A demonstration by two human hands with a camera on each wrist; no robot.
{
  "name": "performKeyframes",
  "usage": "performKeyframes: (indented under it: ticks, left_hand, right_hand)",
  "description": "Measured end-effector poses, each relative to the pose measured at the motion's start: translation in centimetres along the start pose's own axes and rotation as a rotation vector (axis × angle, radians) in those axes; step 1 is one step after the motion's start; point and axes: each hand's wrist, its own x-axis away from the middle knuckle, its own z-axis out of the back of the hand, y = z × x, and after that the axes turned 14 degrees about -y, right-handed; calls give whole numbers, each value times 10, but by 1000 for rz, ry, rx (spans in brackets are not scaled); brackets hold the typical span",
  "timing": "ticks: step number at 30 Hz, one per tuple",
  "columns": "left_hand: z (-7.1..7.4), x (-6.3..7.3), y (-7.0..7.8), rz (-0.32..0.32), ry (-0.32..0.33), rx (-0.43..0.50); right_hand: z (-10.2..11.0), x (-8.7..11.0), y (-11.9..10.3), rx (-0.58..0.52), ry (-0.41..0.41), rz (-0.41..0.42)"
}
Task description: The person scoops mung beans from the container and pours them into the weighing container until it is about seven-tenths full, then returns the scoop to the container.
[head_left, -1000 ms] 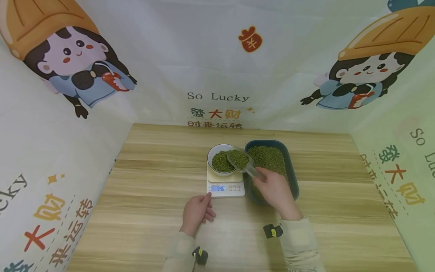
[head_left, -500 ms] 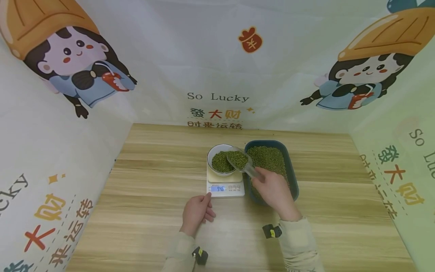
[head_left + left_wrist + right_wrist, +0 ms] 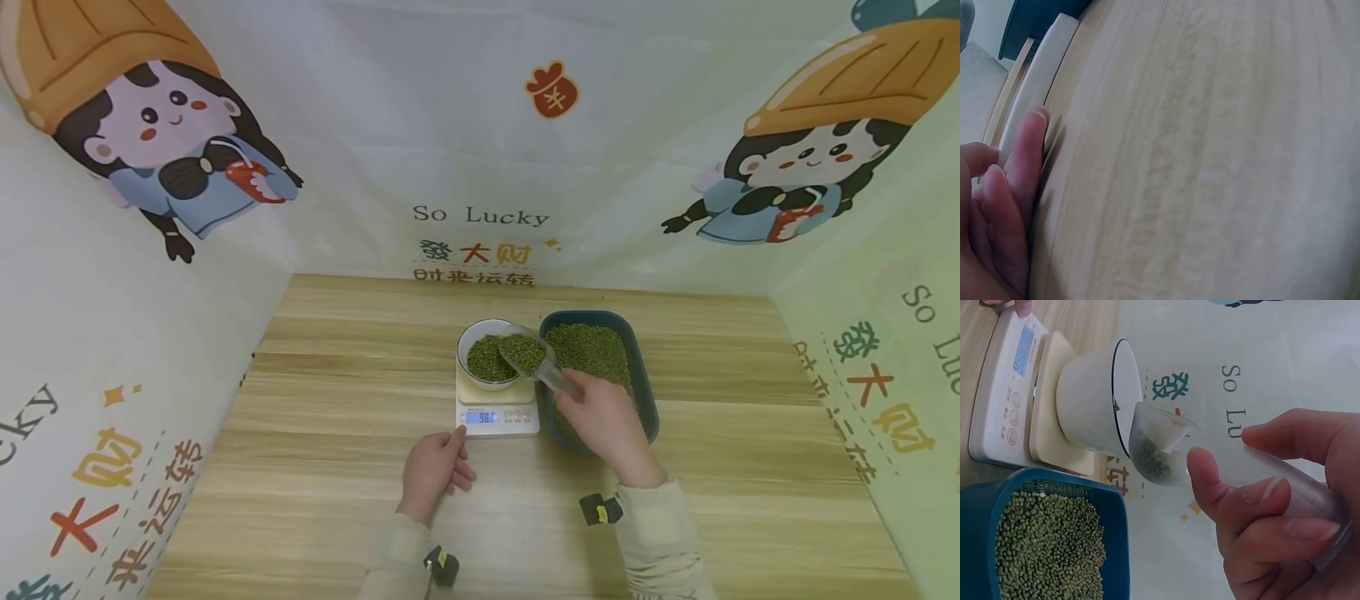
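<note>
My right hand (image 3: 609,421) grips the handle of a clear scoop (image 3: 1260,481) holding green mung beans, tilted over the bowl. The scoop's lip meets or overlaps the rim of a white, dark-rimmed bowl (image 3: 467,337), partly filled with mung beans (image 3: 486,360). The bowl stands on a kitchen scale (image 3: 517,423), whose lit display (image 3: 481,417) reads about 98, its last digit unclear. My left hand (image 3: 433,471) rests on the table, thumb touching the scale's front left corner and other fingers loosely bent. Right of the scale, a dark blue tub (image 3: 651,408) holds many mung beans.
Everything stands on a wood-grain table (image 3: 315,467). A pale printed backdrop (image 3: 360,150) with cartoon figures and lettering rises behind and on both sides. The tub sits close beside the scale, under my right forearm.
The scale's reading has risen from 94.6 to about 98. The scoop has shifted very slightly left over the bowl; my left hand stays in place.
</note>
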Motion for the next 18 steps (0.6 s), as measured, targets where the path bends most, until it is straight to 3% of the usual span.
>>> performKeyframes:
  ticks: [18]
  left_hand:
    - [-2, -1, -1, 4, 25, -9]
  right_hand:
    - [-4, 3, 2, -22, -12, 6]
